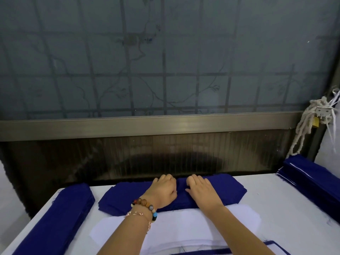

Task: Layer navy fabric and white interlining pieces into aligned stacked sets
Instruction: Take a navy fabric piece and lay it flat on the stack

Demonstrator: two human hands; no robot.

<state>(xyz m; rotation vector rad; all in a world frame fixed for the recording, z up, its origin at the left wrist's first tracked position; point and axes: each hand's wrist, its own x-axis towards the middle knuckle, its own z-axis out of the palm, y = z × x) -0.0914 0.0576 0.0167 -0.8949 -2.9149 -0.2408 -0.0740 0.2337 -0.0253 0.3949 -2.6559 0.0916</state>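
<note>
In the head view, my left grip [162, 190] and right grip [201, 190] lie side by side, close but apart. They rest on the stack of navy blue cut fabric pieces with angled ends [226, 190] at the far edge of the white desk [276, 208]. The fingers of both bend down onto the cloth near its far edge; whether they pinch a layer or only press, I cannot tell. Just nearer me, meeting that stack's near edge, sits the pile of white interlining pieces of like shape [174, 230]. The navy cloth looks soft, light and limp. I judge one ply would peel off at its edge, and I would hold it towards both ends so it neither sags nor drags the plies beneath out of line.
</note>
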